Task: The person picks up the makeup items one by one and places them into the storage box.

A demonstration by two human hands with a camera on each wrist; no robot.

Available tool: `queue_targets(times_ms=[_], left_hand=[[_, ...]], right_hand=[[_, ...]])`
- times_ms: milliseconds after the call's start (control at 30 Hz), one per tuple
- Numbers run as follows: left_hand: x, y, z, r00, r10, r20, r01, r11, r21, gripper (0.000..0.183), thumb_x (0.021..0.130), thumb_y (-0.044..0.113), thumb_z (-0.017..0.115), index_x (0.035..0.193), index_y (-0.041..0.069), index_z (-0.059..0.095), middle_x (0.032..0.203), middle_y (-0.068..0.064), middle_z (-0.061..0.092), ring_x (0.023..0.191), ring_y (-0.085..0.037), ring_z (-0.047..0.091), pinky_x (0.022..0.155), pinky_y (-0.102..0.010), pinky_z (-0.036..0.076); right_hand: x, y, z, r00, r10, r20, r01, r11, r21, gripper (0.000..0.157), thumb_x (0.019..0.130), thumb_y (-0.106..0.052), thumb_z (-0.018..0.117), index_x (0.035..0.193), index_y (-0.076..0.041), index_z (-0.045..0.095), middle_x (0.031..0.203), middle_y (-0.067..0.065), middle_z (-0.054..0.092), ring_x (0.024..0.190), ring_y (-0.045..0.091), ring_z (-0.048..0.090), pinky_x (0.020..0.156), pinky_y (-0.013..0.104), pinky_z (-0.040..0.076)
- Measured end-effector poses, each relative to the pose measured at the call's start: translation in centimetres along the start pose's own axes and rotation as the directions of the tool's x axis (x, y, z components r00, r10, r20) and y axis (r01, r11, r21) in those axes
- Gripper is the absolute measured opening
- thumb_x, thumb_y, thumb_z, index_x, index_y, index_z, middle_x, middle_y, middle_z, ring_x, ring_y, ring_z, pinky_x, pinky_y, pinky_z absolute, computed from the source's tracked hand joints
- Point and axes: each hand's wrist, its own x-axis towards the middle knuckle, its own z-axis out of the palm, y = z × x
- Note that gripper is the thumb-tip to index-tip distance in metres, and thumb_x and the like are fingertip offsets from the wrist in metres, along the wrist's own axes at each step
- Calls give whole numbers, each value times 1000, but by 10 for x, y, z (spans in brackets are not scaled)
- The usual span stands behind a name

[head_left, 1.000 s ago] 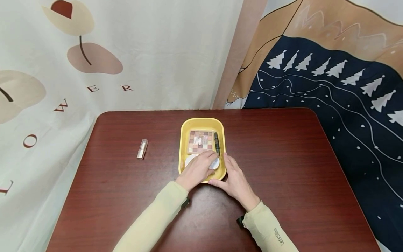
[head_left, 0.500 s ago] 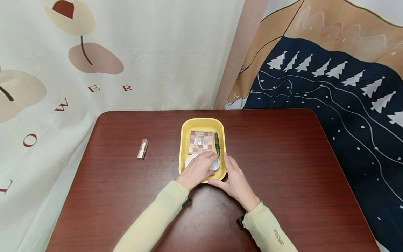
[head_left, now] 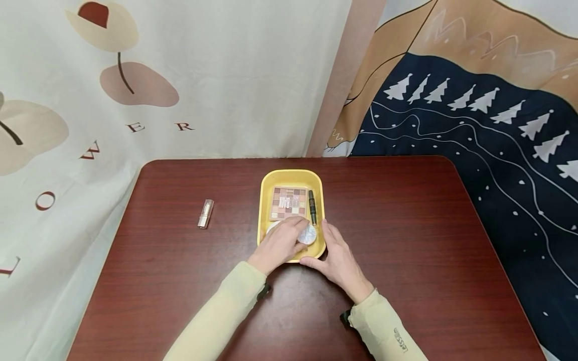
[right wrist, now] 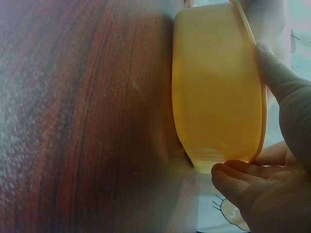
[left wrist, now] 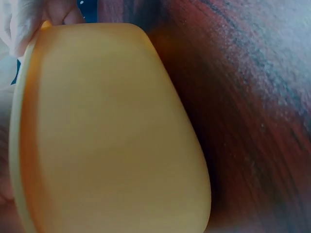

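A shallow yellow tray (head_left: pixel 291 173) holds an eyeshadow palette (head_left: pixel 289 203), a black pen-like cosmetic tube (head_left: pixel 312 206), and a round marbled white thing that looks like a compact (head_left: pixel 308 234). Over the tray's near part, my left hand (head_left: pixel 277 245) covers part of this disc and a white round surface beside it; its fingertips are hidden, so contact is unclear. Around the near right corner, my right hand (head_left: pixel 338 260) holds the tray. Its thumb (right wrist: pixel 277 73) lies at the rim and its fingers (right wrist: pixel 233 182) press the side wall in the right wrist view.
A lipstick-like tube (head_left: pixel 205 214) lies on the dark red-brown table (head_left: pixel 406 225), left of the tray. Behind the table hang a pale printed curtain (head_left: pixel 226 75) and a dark cloth with white trees (head_left: pixel 451 145).
My left hand has shifted slightly left, uncovering more of the marbled disc. My right hand and the tray stay nearly where they were.
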Motion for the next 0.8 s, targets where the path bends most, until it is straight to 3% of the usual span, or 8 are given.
queue_targets(times_ms=[233,800], left_hand=[[-11,-2,-6,999,7,-44,-7,1000,-4,41,92,19,78,127,1,65,128,-12,67,121,-27,63,109,-40,48],[-42,-8,-14,981,26,-190,-21,999,30,45,98,22,71,136,0,62,137,-17,64,128,-33,60,111,-46,46]], right_hand=[[0,0,0,1000,1,1,-1,1000,-3,113,76,-44,91,155,13,32,153,26,46,138,38,51,108,51,48],[0,1,1,1000,-8,-9,8,1000,-5,113,75,-43,92,155,12,33,151,26,47,136,39,53,107,51,49]])
